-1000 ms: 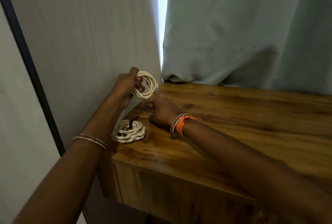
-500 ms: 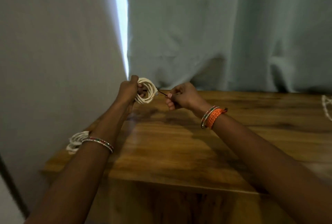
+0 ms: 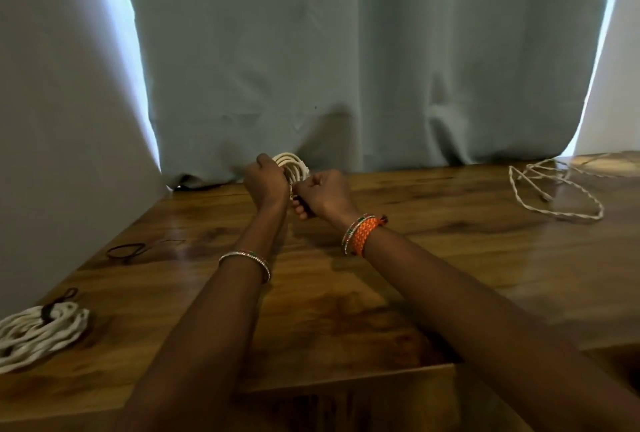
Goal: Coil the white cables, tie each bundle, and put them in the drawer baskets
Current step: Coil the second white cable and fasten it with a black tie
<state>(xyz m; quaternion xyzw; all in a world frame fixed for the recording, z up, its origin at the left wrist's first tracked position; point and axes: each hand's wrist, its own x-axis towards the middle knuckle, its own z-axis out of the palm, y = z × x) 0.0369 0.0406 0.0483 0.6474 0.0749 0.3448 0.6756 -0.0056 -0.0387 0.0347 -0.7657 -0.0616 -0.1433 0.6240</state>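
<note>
White cable coil [image 3: 290,165] is up off the wooden table [image 3: 433,258], held in front of the curtain [image 3: 346,51], left hand [image 3: 266,179] wrapped round its side. What's changed: a second ago the right hand [image 3: 323,193] was down on the table picking up a dark tie, half a second ago it was pulling that tie out sideways from the coil, and now it's tucked right against the coil with fingers curled, pinching what looks like the tie underneath, though I can't really see it. So I'd guess the tie is being wrapped or cinched, bundle nearly done. Left of the coil on the table lies a spare tie [image 3: 126,251], and further left and nearer, a tied bundle [image 3: 38,331]. Well to the coil's right sits a loose cable [image 3: 554,189], not coiled yet. No drawer baskets clearly in view.
</note>
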